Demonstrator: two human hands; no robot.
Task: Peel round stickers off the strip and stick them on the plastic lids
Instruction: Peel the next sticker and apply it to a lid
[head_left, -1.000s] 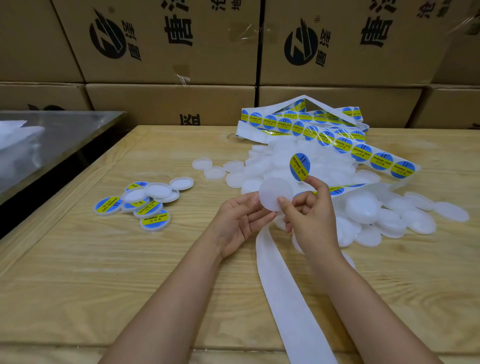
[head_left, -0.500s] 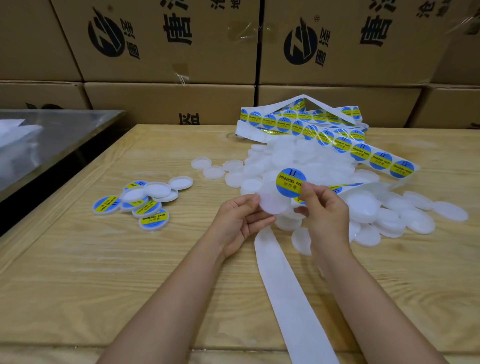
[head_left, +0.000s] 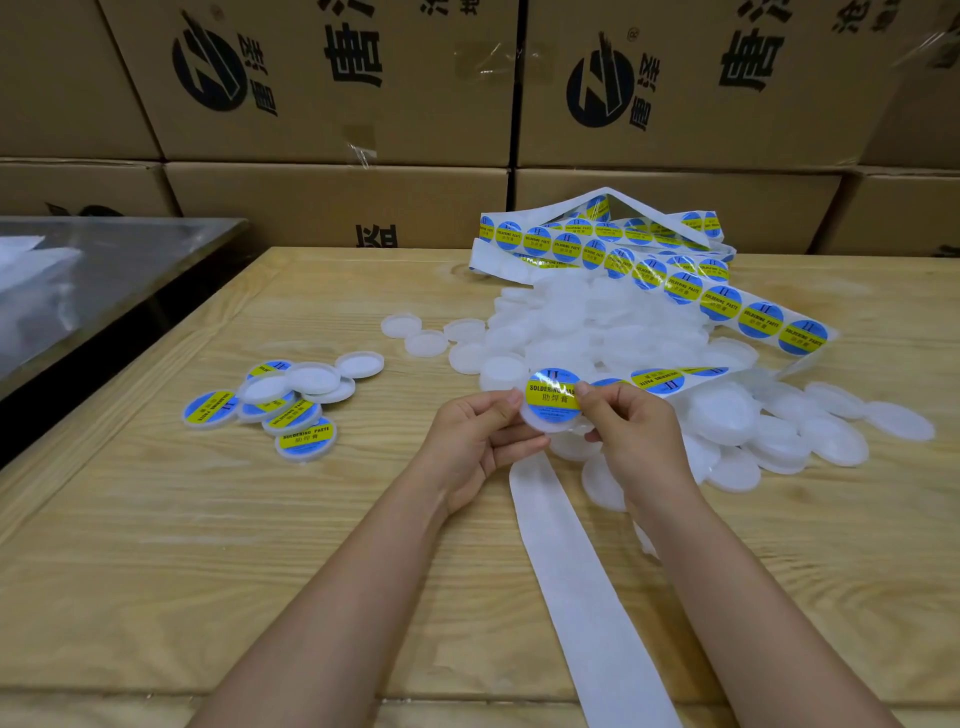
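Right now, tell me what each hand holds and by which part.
The left hand grips the plastic lid by its left rim; the right hand pinches the round sticker at its right edge.

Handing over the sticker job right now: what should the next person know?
The left hand holds one lid by its edge above the table.
The right hand pinches the sticker at its right edge. The sticker lies on that lid, but I cannot tell if it is pressed flat.
The sticker strip lies across the bare lid pile. The empty backing runs toward the near edge.
Done: a small group of labelled lids at left.
Left: smooth this sticker, set the lid with that group, then work through the pile.
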